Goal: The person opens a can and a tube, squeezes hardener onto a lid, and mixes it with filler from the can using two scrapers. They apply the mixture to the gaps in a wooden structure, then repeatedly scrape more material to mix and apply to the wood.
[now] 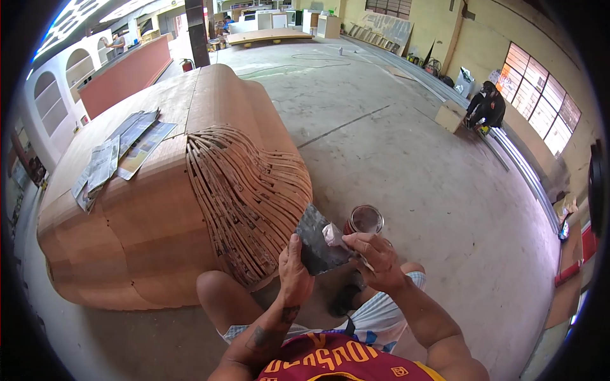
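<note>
My left hand point(295, 270) grips the edge of a dark, smeared flat plate point(312, 240), its thumb pointing up along the side. On the plate's right part sits a lump of pale pinkish putty point(332, 235). My right hand point(373, 254) is closed round what looks like a putty knife, mostly hidden by the fingers, at the putty. Just beyond that hand an open can point(366, 220) stands on the floor, pale residue inside. Left of the plate rises a large curved wooden piece point(152, 235) with a fanned panel of wavy strips point(244, 197) and dark gaps.
Newspapers point(117, 152) lie on top of the wooden piece. A person in dark clothes point(488, 106) crouches at the right near long metal bars point(518, 155). Another person point(117, 43) is behind a reddish counter point(127, 73). A low wooden platform point(270, 36) stands at the back.
</note>
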Motion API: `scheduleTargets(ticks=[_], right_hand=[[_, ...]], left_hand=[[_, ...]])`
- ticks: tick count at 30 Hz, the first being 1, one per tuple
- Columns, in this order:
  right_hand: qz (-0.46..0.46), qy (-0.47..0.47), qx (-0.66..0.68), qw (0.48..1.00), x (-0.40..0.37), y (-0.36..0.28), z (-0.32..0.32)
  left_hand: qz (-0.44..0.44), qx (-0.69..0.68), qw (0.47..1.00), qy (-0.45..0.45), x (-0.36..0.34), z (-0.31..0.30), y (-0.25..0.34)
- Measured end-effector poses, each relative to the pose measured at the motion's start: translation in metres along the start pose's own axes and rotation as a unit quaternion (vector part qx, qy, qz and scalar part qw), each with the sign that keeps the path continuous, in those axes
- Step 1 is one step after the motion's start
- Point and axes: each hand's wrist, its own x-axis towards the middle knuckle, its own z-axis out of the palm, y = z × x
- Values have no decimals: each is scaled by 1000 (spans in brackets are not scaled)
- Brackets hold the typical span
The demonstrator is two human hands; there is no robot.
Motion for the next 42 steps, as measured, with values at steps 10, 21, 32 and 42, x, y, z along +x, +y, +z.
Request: scheduleTargets(ticks=[10, 21, 32, 42], right_hand=[[122, -90, -48, 987, -26, 8, 2], [394, 162, 560, 711, -57, -13, 24], [400, 119, 634, 651, -49, -3, 62], [415, 174, 791, 414, -61, 50, 75]], left_hand=[[25, 41, 998, 29, 4, -11, 3], [189, 201, 961, 21, 16, -12, 16], [279, 598, 745, -96, -6, 4, 27], [123, 706, 697, -6, 6, -103, 71]])
